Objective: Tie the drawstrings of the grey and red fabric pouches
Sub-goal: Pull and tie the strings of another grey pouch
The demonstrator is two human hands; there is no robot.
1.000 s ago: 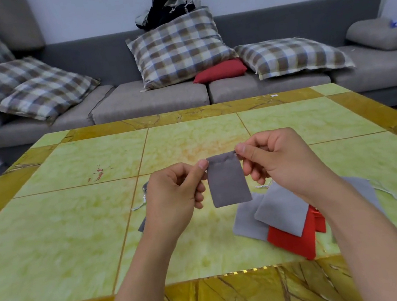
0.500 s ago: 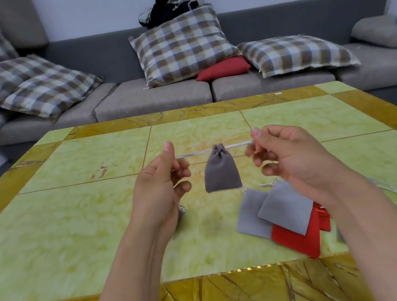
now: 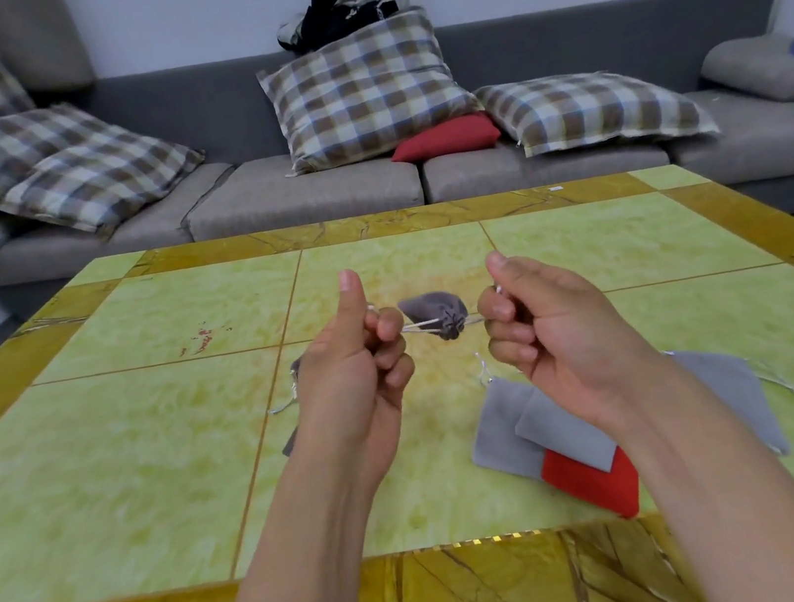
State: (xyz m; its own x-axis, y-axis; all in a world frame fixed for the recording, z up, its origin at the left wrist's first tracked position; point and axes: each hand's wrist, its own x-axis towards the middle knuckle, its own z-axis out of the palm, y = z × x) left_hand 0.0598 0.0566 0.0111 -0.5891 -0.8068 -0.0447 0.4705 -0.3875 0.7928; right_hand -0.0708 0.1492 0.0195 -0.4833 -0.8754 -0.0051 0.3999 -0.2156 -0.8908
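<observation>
Above a green-and-gold table, your left hand and right hand each pinch one end of the drawstring of a small grey pouch, fingers curled round the cord, thumbs up, the pouch hanging in the air between them with its mouth gathered tight. The cinch looks done; the knot does not, so judge this as the moment to cross the two ends. Keep the cord taut enough that the neck stays bunched, bring your hands together without letting either end slip, and loop one end over the other close to the gathered mouth, since a knot formed far out would leave slack. Nearest you, under your right forearm, lie the waiting pieces: a red pouch with flat grey pouches overlapping it, and another grey one just beyond the arm, loose strings trailing. These sit near your right wrist, so lift clear when you reach. Behind your left hand, partly hidden, is another grey piece with a cord end on the table; whether it is tied you cannot tell. Farther off stands a grey sofa with checked cushions and a red cushion.
</observation>
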